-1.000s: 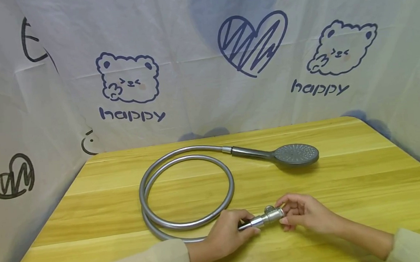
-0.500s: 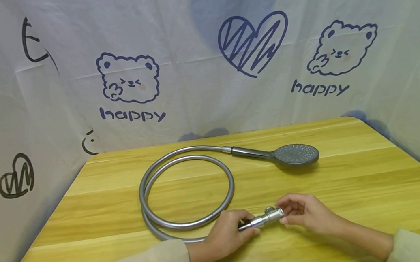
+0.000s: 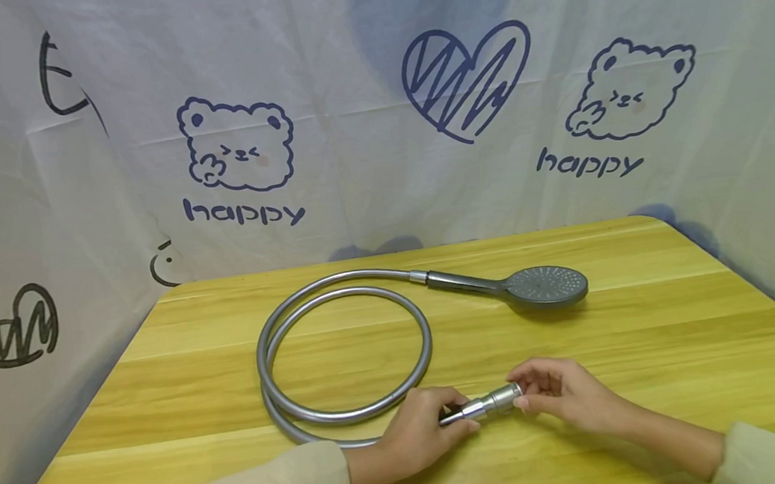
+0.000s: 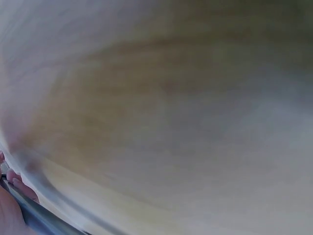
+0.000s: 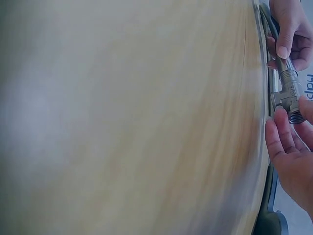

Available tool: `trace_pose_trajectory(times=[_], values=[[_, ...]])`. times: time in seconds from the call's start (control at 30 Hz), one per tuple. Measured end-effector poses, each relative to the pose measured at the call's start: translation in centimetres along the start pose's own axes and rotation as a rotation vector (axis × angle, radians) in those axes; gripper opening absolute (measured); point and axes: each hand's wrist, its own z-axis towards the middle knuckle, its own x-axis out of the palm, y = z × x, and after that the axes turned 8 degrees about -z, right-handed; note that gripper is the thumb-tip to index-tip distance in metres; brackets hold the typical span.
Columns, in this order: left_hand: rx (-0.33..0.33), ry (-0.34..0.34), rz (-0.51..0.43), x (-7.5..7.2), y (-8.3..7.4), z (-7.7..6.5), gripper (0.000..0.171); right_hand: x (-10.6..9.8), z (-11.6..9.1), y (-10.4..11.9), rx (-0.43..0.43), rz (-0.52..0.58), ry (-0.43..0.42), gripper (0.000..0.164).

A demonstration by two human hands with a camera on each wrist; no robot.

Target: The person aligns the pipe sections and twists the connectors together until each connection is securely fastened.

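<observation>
In the head view my left hand (image 3: 417,431) grips the end of a grey shower hose (image 3: 427,337), just behind its chrome nut (image 3: 473,409). A silvery T-shaped pipe fitting (image 3: 504,397) sits in line on that nut. Thumb and fingers of my right hand (image 3: 574,395) hold the fitting at its far end. The right wrist view shows the fitting's side branch and its threaded open end by my fingertips. At the hose's other end lies a dark grey shower head (image 3: 546,286), spray face up. Only a bit of the left hand (image 4: 9,215) shows in the left wrist view.
The hose lies in a loose coil on the yellow wood-grain table (image 3: 669,312), left of and behind the hands. A white curtain (image 3: 355,162) with drawn bears and hearts hangs along the table's back and sides.
The fitting has turned about its length: its round side branch, on top before, is out of sight in the head view. My right fingers shifted slightly; the left hand stayed put.
</observation>
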Motion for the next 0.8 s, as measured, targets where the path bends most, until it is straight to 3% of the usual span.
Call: trace_pose_trajectory(times=[0.8], values=[[0.011,0.001,0.019,0.11,0.12,-0.11,0.016,0.02,0.05,-0.02,0.02,0.066,0.085,0.033]])
